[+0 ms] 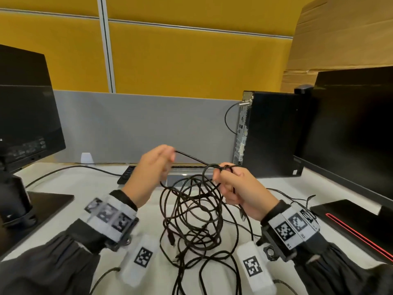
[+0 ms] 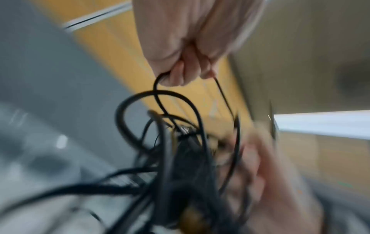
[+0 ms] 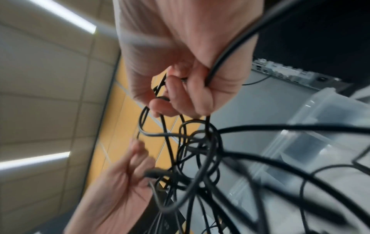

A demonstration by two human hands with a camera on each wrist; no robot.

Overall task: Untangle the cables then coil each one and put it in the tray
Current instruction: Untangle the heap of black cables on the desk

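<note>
A tangle of several black cables point(image 1: 195, 218) hangs over the white desk between my hands, its lower loops lying on the desk. My left hand point(image 1: 170, 156) is raised and pinches one thin black strand point(image 1: 191, 158) that runs taut across to my right hand point(image 1: 222, 174). My right hand grips a bunch of loops at the top of the tangle. In the left wrist view my left hand point(image 2: 190, 74) holds the thin cable point(image 2: 224, 98) above the blurred tangle. The right wrist view shows my right hand point(image 3: 180, 95) closed around several cables point(image 3: 200, 150). A clear plastic tray point(image 1: 180, 174) stands behind the tangle.
A monitor point(image 1: 27, 116) on a stand point(image 1: 42, 205) is at the left; another monitor point(image 1: 353, 128) and a black desktop computer point(image 1: 272, 133) are at the right. A dark hub point(image 1: 127, 175) lies by the tray. A black laptop point(image 1: 350, 220) with a red line sits at the right.
</note>
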